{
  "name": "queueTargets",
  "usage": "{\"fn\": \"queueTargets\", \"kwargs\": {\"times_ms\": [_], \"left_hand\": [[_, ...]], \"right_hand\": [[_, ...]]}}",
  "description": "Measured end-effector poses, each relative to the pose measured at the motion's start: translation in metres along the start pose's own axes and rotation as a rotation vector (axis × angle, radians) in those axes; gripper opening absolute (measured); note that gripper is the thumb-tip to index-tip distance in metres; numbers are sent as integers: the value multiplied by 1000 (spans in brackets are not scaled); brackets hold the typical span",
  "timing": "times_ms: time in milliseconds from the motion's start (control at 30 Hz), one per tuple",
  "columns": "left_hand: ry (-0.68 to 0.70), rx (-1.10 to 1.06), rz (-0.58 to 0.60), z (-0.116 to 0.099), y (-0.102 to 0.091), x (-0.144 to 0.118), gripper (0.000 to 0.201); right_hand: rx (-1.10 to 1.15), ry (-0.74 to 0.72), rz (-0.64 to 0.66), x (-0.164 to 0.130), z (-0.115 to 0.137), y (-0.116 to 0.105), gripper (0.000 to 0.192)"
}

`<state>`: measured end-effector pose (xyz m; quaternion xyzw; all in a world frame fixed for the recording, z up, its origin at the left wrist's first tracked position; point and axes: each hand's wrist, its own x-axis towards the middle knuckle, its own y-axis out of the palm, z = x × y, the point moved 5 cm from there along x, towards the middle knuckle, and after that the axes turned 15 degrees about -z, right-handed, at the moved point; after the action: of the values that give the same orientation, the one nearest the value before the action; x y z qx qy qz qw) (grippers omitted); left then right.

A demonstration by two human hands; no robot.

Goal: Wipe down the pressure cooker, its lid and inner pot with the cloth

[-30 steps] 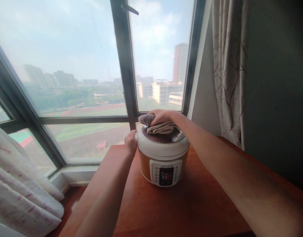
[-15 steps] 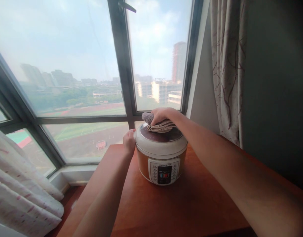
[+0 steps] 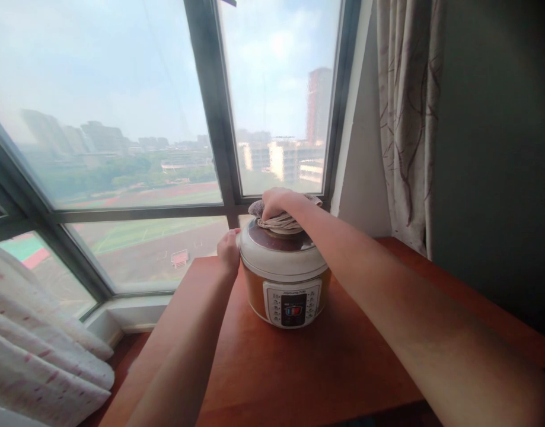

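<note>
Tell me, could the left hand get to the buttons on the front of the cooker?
Probably yes: the left hand is at the side of the cooker, and nothing covers the button panel, though it would need to come around.

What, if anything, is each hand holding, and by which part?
Right hand: a folded cloth, gripped from above near its left end, on top of the cooker. Left hand: at the cooker's upper left side; whether it grips cannot be told.

Below fingers of right hand, cooker's front panel: blurred brand line, seemingly "Joyoung". Small button labels unreadable.
</note>
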<state>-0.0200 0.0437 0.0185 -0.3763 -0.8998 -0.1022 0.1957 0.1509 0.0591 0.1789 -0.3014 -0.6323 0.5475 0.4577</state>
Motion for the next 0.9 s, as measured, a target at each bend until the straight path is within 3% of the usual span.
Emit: {"fn": "queueTargets", "kwargs": {"times_ms": [267, 467, 633, 900], "left_hand": [[-2, 13, 3, 4, 1, 1, 47], [-2, 30, 5, 2, 0, 1, 46], [-4, 21, 6, 2, 1, 0, 46], [-2, 32, -9, 2, -1, 0, 49]], "right_hand": [[231, -269, -190, -17, -3, -3, 34], [307, -341, -200, -44, -8, -5, 41], [107, -108, -278, -56, -23, -1, 60], [40, 198, -296, -77, -39, -1, 73]]}}
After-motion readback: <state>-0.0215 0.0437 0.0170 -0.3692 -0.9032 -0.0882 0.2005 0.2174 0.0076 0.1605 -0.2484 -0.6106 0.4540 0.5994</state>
